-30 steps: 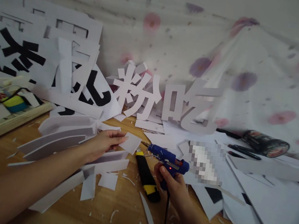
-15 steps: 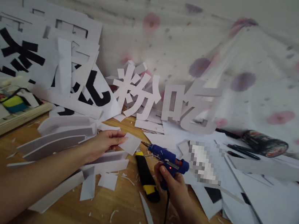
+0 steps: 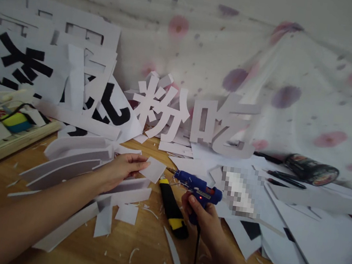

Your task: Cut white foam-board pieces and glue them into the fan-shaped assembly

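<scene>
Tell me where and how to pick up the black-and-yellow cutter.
Probably by the cutter's broad black middle, from the left: its far end lies near the glue gun's nozzle, and the right hand crowds its right side.

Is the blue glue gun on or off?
On, it seems: a red light glows on the glue gun in the right hand.
</scene>
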`<state>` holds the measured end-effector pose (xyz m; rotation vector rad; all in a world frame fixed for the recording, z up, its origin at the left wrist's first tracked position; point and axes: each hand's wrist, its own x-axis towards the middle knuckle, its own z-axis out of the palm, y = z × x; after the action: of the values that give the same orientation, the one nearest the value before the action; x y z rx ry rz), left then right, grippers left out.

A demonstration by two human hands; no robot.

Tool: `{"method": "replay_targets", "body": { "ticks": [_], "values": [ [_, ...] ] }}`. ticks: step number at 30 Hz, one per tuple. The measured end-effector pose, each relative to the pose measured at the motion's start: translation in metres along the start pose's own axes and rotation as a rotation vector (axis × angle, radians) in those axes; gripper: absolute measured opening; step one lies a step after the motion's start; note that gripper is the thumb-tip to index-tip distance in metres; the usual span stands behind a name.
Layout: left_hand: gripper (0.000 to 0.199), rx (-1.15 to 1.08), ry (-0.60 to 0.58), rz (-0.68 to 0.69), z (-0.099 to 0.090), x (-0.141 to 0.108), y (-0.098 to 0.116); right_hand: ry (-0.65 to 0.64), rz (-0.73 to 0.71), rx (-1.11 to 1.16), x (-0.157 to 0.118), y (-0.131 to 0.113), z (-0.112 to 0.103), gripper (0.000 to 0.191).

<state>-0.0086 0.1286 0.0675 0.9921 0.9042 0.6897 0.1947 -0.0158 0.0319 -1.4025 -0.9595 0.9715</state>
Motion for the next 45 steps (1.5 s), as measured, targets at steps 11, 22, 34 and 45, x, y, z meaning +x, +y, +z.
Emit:
{"method": "replay_targets", "body": {
  "ticks": [11, 22, 34, 45],
  "values": [
    [0.028, 0.0, -0.002, 0.011, 0.0, 0.001, -0.001, 0.015, 0.021, -0.04, 0.005, 0.0, -0.004, 0.049],
    [0.024, 0.037, 0.006, 0.016, 0.002, -0.002, 0.001, 0.285, -0.055, -0.62, 0.034, 0.028, -0.001, 0.039],
    [0.026, 0.261, -0.027, 0.17, -0.003, -0.005, 0.026, 0.265, -0.093, -0.799, 0.034, 0.023, 0.007, 0.038],
    [0.021, 0.528, -0.056, 0.279, -0.007, -0.045, 0.037, 0.197, -0.24, -1.245, -0.015, -0.007, -0.009, 0.026]
  ]
}}
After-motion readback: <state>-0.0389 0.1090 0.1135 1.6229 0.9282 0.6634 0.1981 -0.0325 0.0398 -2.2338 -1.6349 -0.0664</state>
